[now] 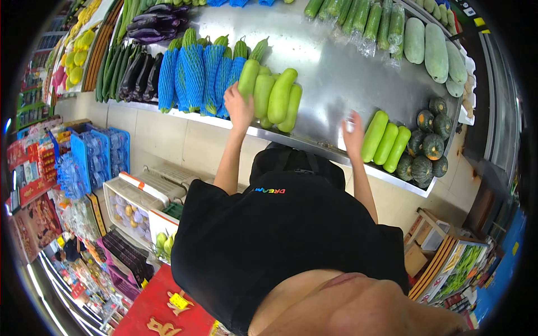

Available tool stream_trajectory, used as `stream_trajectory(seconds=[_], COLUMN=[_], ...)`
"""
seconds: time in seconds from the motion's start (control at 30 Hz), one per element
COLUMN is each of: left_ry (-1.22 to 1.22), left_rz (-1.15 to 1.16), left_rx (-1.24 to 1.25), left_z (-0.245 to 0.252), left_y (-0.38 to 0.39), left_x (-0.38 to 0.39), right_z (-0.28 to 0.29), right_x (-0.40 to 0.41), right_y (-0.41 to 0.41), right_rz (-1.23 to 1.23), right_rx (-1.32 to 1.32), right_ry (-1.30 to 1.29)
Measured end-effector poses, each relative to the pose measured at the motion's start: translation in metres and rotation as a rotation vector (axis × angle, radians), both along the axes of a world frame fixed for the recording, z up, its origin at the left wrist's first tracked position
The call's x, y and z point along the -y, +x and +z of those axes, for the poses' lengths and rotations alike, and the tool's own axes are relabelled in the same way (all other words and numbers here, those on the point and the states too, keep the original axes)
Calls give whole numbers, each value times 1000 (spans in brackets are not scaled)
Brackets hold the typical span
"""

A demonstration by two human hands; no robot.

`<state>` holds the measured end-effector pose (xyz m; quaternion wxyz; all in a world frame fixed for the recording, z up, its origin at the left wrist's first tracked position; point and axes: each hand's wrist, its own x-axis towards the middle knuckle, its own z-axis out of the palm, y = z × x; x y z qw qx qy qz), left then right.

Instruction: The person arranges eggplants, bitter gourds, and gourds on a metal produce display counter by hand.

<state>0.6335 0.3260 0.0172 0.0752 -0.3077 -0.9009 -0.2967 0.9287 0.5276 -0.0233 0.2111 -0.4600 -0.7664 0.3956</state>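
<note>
My left hand (pixel 239 110) is around the near end of a light green bottle gourd (pixel 249 77), with fingers on its left side and the thumb at its right. That gourd leans against a pile of similar gourds (pixel 279 96) on a stainless steel display table (pixel 321 88). To the left of the hand stand bitter melons in blue foam netting (pixel 193 77). My right hand (pixel 354 133), slightly blurred, is over the table's front edge with fingers apart and no vegetable in it. Just right of it lie three light green gourds (pixel 385 142) side by side, apart from the pile.
Dark green pumpkins (pixel 422 166) fill the right front corner. Behind them lie pale winter melons (pixel 436 52) and plastic-wrapped green vegetables (pixel 372 23). Eggplants (pixel 145 75) are at the left. The table's metal front rim (pixel 304 145) runs before my body. Plastic crates (pixel 130 206) stand behind me at left.
</note>
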Motion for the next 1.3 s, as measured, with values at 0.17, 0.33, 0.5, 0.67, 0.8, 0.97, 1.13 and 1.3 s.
stream_trajectory(seconds=[0.17, 0.33, 0.5, 0.67, 0.8, 0.97, 1.13, 1.3], left_ry=[-135, -142, 1, 454, 576, 507, 231, 143], left_rz=[-125, -119, -137, -53, -213, -269, -409, -483], left_rx=[123, 176, 213, 1288, 1514, 1828, 1678, 1279], left_z=[-40, -46, -66, -29, 17, 5, -36, -91], left_y=[-13, -19, -48, -67, -46, 21, 135, 231], left_x=[24, 25, 28, 32, 11, -60, -151, -201], right_z=[-8, -19, -20, 10, 22, 23, 35, 33], right_x=[77, 105, 90, 52, 41, 29, 21, 11], right_y=[-152, -192, -190, -121, -31, 74, 138, 190], right_rz=[240, 118, 16, -119, -161, -186, -522, -654], right_rx=[149, 127, -37, -711, -1086, -1301, -1002, -707], right_ry=[-45, -34, -244, -1152, -1215, -1229, -868, -639])
